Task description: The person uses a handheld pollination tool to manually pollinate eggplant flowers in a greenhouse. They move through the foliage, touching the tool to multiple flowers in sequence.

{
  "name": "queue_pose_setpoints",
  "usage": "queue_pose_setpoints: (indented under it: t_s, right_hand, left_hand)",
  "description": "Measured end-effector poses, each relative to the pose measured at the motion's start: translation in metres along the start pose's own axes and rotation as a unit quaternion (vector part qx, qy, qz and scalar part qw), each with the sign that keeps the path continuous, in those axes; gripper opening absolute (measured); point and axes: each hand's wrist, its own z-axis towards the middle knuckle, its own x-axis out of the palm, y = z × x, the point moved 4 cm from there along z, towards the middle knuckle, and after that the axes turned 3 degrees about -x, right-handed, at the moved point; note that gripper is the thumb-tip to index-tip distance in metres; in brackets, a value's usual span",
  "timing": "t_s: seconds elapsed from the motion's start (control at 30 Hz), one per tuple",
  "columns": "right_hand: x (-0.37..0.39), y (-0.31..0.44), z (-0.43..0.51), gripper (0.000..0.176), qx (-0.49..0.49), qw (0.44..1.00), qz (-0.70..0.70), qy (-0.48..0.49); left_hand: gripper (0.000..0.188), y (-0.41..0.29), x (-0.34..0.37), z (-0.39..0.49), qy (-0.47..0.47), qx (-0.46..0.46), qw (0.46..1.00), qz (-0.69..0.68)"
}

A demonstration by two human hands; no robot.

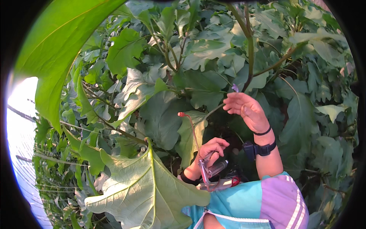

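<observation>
My left hand (211, 151) is closed around a small hand sprayer (204, 171) with a clear body. Its thin reddish wand (194, 131) slants up to a red nozzle tip (181, 114), which is beside a leaf (194, 128). My right hand (243, 108) is raised, with curved fingers and nothing visible in them. Just above its fingertips is a purple eggplant flower (235, 88). A leaf stalk (215, 110) runs up to those fingertips; whether they touch it I cannot tell.
A broad eggplant leaf (151, 183) covers part of my front at lower left. Another large leaf (65, 43) hangs close at upper left. A thick forked stem (250, 57) rises beyond my right hand. Dense eggplant foliage surrounds me, with wires (61, 163) at left.
</observation>
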Motion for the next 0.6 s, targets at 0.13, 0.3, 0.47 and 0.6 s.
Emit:
queue_pose_setpoints:
  t_s: [0.13,0.3,0.47,0.6]
  right_hand:
    - [-0.03,-0.042,-0.116,0.043,0.113,0.985,-0.007,-0.127]
    - [-0.041,-0.116,-0.23,0.034,0.264,0.952,0.005,-0.156]
    - [-0.051,-0.191,-0.26,0.034,0.377,0.917,0.02,-0.133]
    - [-0.075,-0.216,-0.241,0.03,0.288,0.94,0.049,-0.178]
  left_hand:
    - [0.011,0.03,0.028,-0.017,0.095,-0.054,0.993,0.035]
    - [0.016,0.063,0.046,-0.03,0.104,-0.091,0.987,0.084]
    - [0.038,0.085,0.057,-0.029,0.105,-0.119,0.976,0.15]
    - [0.046,0.094,0.067,-0.03,0.08,-0.149,0.968,0.185]
